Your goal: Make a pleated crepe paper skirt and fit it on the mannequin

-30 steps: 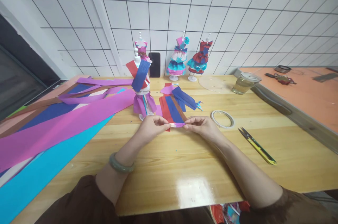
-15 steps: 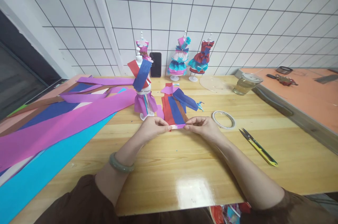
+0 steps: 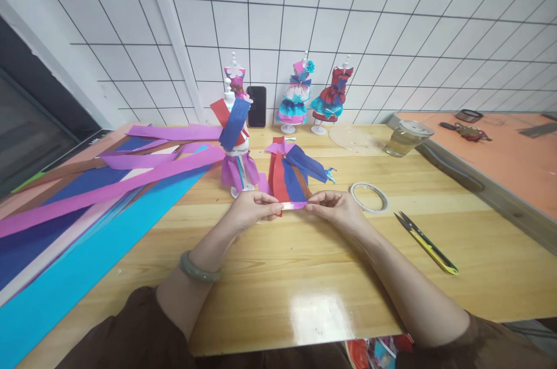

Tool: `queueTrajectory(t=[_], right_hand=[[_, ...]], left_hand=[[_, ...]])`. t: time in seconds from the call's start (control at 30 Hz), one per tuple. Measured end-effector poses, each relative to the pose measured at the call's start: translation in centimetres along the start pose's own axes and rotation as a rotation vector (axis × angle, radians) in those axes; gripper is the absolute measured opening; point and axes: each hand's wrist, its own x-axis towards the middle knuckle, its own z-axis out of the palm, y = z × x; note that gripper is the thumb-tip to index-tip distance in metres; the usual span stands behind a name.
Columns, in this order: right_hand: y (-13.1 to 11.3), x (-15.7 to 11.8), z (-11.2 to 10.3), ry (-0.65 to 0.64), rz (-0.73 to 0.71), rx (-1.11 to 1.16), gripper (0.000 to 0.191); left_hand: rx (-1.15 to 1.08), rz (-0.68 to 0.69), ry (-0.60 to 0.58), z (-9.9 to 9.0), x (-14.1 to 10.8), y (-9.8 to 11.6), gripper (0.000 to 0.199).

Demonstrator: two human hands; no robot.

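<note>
Between my two hands stretches a short purple crepe paper strip (image 3: 297, 205) with a whitish section at its left. My left hand (image 3: 253, 206) pinches the left end with thumb and fingers. Pinched at the opposite end is my right hand (image 3: 334, 207). Just beyond the fingers lie a red paper piece (image 3: 278, 176), a blue one (image 3: 295, 183) and a brown one. A small mannequin (image 3: 237, 148) stands behind my left hand, with crossed red and blue strips on its upper part and a purple skirt.
Long coloured paper strips (image 3: 130, 230) cover the table's left side. To the right are a tape roll (image 3: 369, 197), yellow-handled thread snips (image 3: 426, 242) and a lidded cup (image 3: 407, 138). Along the wall stand three dressed mannequins (image 3: 294, 96) and a phone (image 3: 256, 107).
At the left, the large purple strip now shows narrower, baring more blue and white paper under it. Both hands keep nearly the same place, still pinching the small strip.
</note>
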Motion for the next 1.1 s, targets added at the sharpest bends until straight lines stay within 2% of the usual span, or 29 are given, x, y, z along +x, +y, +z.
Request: queueTrajectory(t=[0.17,0.3,0.63,0.73,0.93,1.1], right_hand=[[0.1,0.0,0.1,0.021,-0.006,0.016,0.023],[-0.1,0.0,0.1,0.015,-0.027,0.027,0.022],[-0.8,-0.8,0.4,-0.149,-0.163,-0.006,0.015],[-0.7,-0.8,0.4,-0.166,-0.181,-0.032,0.015],[-0.5,-0.6,0.3,-0.129,-0.177,-0.056,0.015],[-0.2,-0.4,0.2,-0.072,-0.137,-0.020,0.017]], left_hand=[[-0.121,-0.052,0.008,-0.3,0.1,0.2,0.028],[-0.216,-0.062,-0.078,-0.3,0.0,0.4,0.027],[-0.396,-0.078,-0.220,0.8,-0.6,0.0,0.028],[-0.365,-0.049,-0.227,0.9,-0.4,-0.3,0.029],[-0.298,0.017,-0.165,0.8,-0.2,-0.6,0.028],[-0.066,0.070,-0.089,1.0,-0.3,-0.4,0.031]])
